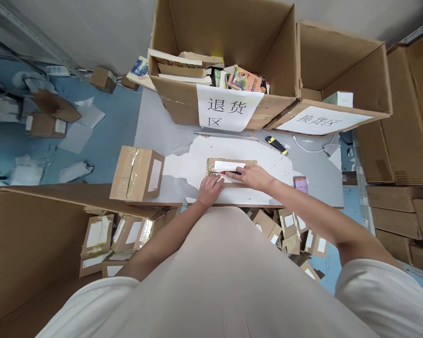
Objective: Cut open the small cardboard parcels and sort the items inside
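Observation:
A flat cardboard package [251,164] with a white label and shiny tape at its left end lies on the table close in front of me. My left hand [210,189] rests on the package's near left corner, fingers laid out over its edge. My right hand [251,177] is closed around the black-and-red handle of a screwdriver [227,172]. Its thin metal tip points left, over the taped end of the package. Whether the tip touches the tape is too small to tell.
Behind stand a large carton [176,101] of books and boxes and a smaller carton [356,115]. A taped box [121,173] stands left; a yellow-and-black utility knife [277,145] and a phone [301,184] lie right. An open bin [28,244] holds parcels; more parcels [268,225] lie below.

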A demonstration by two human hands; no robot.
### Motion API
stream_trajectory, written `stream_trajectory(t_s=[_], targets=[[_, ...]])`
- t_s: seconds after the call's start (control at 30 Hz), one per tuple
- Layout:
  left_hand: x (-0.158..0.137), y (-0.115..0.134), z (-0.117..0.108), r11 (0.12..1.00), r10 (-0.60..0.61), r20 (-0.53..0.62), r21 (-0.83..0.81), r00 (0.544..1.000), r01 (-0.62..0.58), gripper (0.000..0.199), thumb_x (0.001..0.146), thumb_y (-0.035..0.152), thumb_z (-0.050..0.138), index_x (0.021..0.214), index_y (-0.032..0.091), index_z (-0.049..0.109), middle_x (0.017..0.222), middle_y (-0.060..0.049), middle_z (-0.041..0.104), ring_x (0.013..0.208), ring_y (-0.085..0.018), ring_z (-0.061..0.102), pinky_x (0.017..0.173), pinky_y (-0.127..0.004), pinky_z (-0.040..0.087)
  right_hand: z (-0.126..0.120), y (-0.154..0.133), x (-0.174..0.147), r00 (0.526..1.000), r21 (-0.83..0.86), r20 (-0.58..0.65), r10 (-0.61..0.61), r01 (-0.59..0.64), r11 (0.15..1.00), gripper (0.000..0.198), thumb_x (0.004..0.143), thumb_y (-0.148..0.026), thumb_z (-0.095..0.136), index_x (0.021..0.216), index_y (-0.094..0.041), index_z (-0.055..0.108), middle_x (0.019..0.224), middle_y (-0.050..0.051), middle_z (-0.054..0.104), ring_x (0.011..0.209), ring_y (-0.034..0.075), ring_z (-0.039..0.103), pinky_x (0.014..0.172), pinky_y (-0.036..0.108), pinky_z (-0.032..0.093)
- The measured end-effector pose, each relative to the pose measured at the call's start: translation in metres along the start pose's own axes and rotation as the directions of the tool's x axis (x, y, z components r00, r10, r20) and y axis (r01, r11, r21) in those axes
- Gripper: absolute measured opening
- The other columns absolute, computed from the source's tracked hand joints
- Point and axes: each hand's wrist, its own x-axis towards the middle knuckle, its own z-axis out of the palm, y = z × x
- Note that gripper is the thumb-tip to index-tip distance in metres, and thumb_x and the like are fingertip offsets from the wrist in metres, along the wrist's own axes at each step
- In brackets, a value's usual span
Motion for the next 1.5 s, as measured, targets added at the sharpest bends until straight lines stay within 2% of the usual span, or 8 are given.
stream_trajectory(t_s=[0.6, 0.8, 0.87, 0.97, 1.07, 1.13, 1.3, 1.5], targets=[[0.007, 0.006, -0.006, 0.968, 0.004, 0.048, 0.251, 0.999, -0.016, 0.029, 0.093, 0.039, 0.047, 0.109, 0.024, 0.065, 0.116, -0.012, 0.065, 0.113, -0.026, 0.057, 0.097, -0.043, 0.039, 0.052, 0.049, -0.137, 0.963, -0.176, 0.001, 0.269, -0.265, 0.948, 0.077, 0.083, -0.001, 0.036, 0.149, -0.038, 0.024, 0.102, 0.009, 0.061, 0.082, 0.022, 0.058, 0.054, 0.026, 0.036], [0.013, 0.029, -0.031, 0.943, -0.017, 0.134, 0.331, 0.991, -0.029, 0.031, 0.089, 0.036, 0.05, 0.115, 0.024, 0.062, 0.12, -0.012, 0.062, 0.113, -0.028, 0.055, 0.103, -0.05, 0.029, 0.092, 0.043, -0.165, 0.896, 0.108, -0.117, 0.429, -0.418, 0.902, 0.073, 0.083, -0.004, 0.042, 0.148, -0.037, 0.03, 0.101, 0.007, 0.064, 0.078, 0.019, 0.062, 0.055, 0.024, 0.041], [0.021, 0.034, -0.038, 0.939, -0.014, 0.155, 0.343, 0.988, -0.041, 0.045, 0.083, 0.047, 0.057, 0.121, 0.022, 0.059, 0.126, -0.015, 0.058, 0.12, -0.031, 0.05, 0.107, -0.052, 0.023, 0.113, 0.039, -0.161, 0.823, 0.397, -0.193, 0.534, -0.432, 0.81, 0.058, 0.091, -0.016, 0.04, 0.146, -0.031, 0.037, 0.103, 0.008, 0.065, 0.078, 0.019, 0.062, 0.057, 0.025, 0.046], [0.04, 0.034, -0.044, 0.925, -0.019, 0.202, 0.374, 0.979, -0.059, 0.09, 0.065, 0.064, 0.068, 0.138, 0.016, 0.044, 0.145, -0.021, 0.039, 0.135, -0.038, 0.034, 0.111, -0.054, 0.016, 0.136, 0.028, -0.139, 0.687, 0.839, -0.158, 0.709, -0.285, 0.463, 0.055, 0.093, -0.037, 0.042, 0.146, -0.021, 0.039, 0.098, 0.008, 0.068, 0.067, 0.016, 0.061, 0.057, 0.027, 0.052], [0.058, 0.027, -0.044, 0.91, -0.052, 0.274, 0.408, 0.96, -0.067, 0.115, 0.055, 0.069, 0.071, 0.146, 0.013, 0.029, 0.154, -0.023, 0.021, 0.142, -0.041, 0.017, 0.113, -0.056, 0.009, 0.145, 0.016, -0.115, 0.65, 0.984, 0.009, 0.76, -0.141, 0.109, 0.063, 0.087, -0.044, 0.05, 0.146, -0.022, 0.04, 0.091, 0.004, 0.068, 0.055, 0.011, 0.055, 0.045, 0.024, 0.05], [0.066, 0.022, -0.042, 0.909, -0.075, 0.299, 0.413, 0.951, -0.058, 0.12, 0.053, 0.071, 0.071, 0.148, 0.013, 0.026, 0.155, -0.023, 0.021, 0.143, -0.042, 0.015, 0.113, -0.056, 0.009, 0.146, 0.01, -0.106, 0.656, 0.996, 0.066, 0.752, -0.092, -0.007, 0.064, 0.084, -0.045, 0.054, 0.144, -0.024, 0.043, 0.091, 0.003, 0.067, 0.054, 0.009, 0.053, 0.041, 0.021, 0.047], [0.068, 0.014, -0.037, 0.926, -0.067, 0.252, 0.377, 0.965, -0.034, 0.126, 0.047, 0.074, 0.072, 0.146, 0.011, 0.027, 0.148, -0.024, 0.032, 0.14, -0.043, 0.022, 0.112, -0.054, 0.018, 0.148, 0.009, -0.104, 0.682, 0.994, 0.094, 0.725, -0.02, -0.11, 0.066, 0.081, -0.044, 0.058, 0.143, -0.026, 0.044, 0.096, 0.003, 0.066, 0.054, 0.008, 0.053, 0.039, 0.019, 0.045], [0.064, 0.009, -0.034, 0.946, -0.023, 0.222, 0.321, 0.975, -0.051, 0.123, 0.047, 0.077, 0.07, 0.144, 0.012, 0.032, 0.143, -0.022, 0.037, 0.137, -0.043, 0.026, 0.11, -0.05, 0.027, 0.139, 0.028, -0.102, 0.762, 0.997, 0.072, 0.643, -0.06, -0.04, 0.059, 0.083, -0.036, 0.058, 0.14, -0.026, 0.048, 0.088, 0.002, 0.067, 0.05, 0.006, 0.047, 0.039, 0.018, 0.041]])
